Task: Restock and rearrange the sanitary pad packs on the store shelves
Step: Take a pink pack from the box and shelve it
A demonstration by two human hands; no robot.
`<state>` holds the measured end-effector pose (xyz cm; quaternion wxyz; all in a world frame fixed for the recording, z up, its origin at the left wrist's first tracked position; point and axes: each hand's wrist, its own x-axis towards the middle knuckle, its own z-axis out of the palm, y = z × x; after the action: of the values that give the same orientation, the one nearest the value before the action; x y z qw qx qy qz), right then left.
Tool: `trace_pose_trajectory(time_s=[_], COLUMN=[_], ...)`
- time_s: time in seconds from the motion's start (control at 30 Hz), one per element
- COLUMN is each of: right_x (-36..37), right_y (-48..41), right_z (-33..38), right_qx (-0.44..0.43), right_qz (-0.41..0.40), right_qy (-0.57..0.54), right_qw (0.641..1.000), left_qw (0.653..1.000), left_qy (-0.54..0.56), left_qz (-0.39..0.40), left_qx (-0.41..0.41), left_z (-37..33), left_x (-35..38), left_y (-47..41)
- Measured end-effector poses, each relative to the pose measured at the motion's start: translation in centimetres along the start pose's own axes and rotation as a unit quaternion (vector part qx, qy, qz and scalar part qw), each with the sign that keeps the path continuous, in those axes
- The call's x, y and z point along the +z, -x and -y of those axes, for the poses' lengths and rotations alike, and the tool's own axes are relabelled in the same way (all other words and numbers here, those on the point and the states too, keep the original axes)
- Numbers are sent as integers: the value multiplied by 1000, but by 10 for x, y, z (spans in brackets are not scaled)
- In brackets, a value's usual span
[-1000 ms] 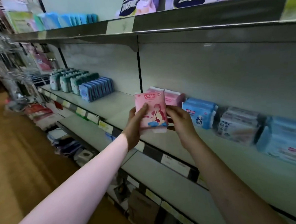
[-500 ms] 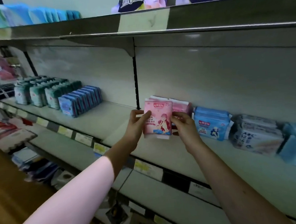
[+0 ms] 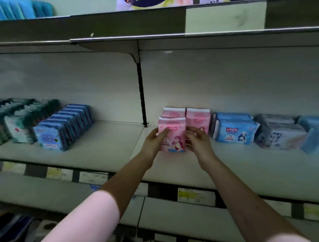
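Pale store shelving fills the view, with a dark slotted upright running down the back wall and a strip of price labels along the front edge of the middle shelf. On that shelf, just right of the upright, a pink pack stands upright facing front, held between both hands. The left hand grips its left side, thumb laid across the front and fingers curled behind; the right hand grips its right side, fingers curled round the edge. Whether its bottom edge rests on the board cannot be told. Two more pink packs stand right behind it, touching it. Just to their right stand blue packs, then grey packs, then a light blue pack at the frame's edge. Well apart to the left, a tight row of dark blue packs runs back to the wall, with teal packs beside it. A pink sleeve covers the left upper arm. The top shelf carries large bags, cut off by the frame.
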<state>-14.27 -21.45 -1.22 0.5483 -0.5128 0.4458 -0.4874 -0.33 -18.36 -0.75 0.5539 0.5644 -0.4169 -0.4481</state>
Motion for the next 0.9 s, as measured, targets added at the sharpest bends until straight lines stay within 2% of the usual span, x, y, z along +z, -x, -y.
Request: trace_pose_trajectory(time_s=[0.17,0.53,0.7,0.9], right_x=[10,16,17,17], right_y=[5,0,-1,2], right_z=[3,-8,-10,-12], right_qx=[1,6,13,18], right_qz=[8,-23,-40,-46], right_qy=[10,41,44,38], right_qw=[1000,999,998,998], left_qw=[999,996,996,996], left_qy=[20,25,9,-6], left_qz=[47,81,85,45], left_qx=[-17,-29,-24,-76], left_z=[1,10,11,18], left_x=[-7,-8,-11,-15], left_y=[-7,-25,-26,-32])
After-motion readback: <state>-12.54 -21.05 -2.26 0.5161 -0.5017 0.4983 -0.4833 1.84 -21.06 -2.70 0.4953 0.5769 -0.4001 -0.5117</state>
